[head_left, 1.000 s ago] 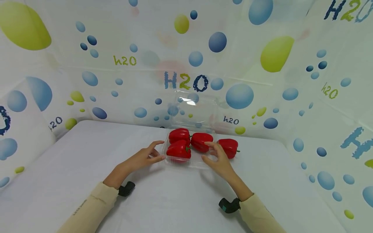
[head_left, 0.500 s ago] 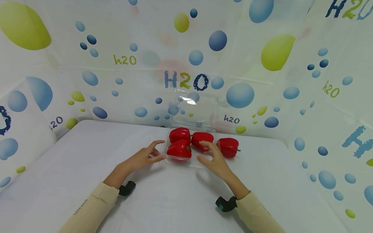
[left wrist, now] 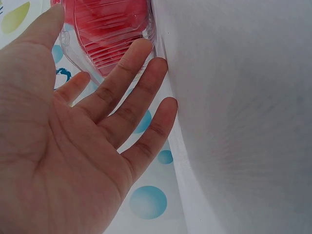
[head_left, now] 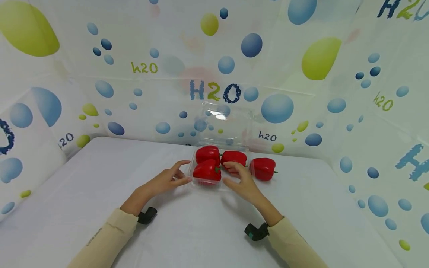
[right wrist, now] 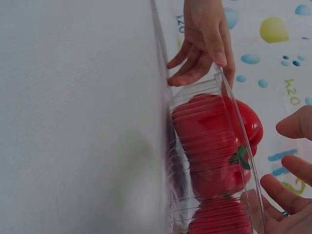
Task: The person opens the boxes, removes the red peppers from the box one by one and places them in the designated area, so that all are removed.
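A clear plastic clamshell container (right wrist: 207,87) stands with its lid (head_left: 231,124) raised. Two red bell peppers, the front one (head_left: 206,171) and the rear one (head_left: 207,153), fill its left half; a third pepper (head_left: 232,157) lies at the back right. My left hand (head_left: 162,184) is at the container's left side, fingers extended and thumb tip right at its rim. Over the right half hovers my right hand (head_left: 246,188), fingers loosely bent and holding nothing, partly covering the third pepper. In the left wrist view, the left palm (left wrist: 73,151) is bare.
Another red bell pepper (head_left: 263,169) lies on the white tablecloth (head_left: 201,230) just right of the container. A patterned curtain (head_left: 174,48) rises behind the table's back edge. Black wrist cameras, left (head_left: 147,216) and right (head_left: 256,232), jut out near the sleeves.
My right hand has shifted left over the container, away from the outer pepper. The left hand and the peppers stay in place.
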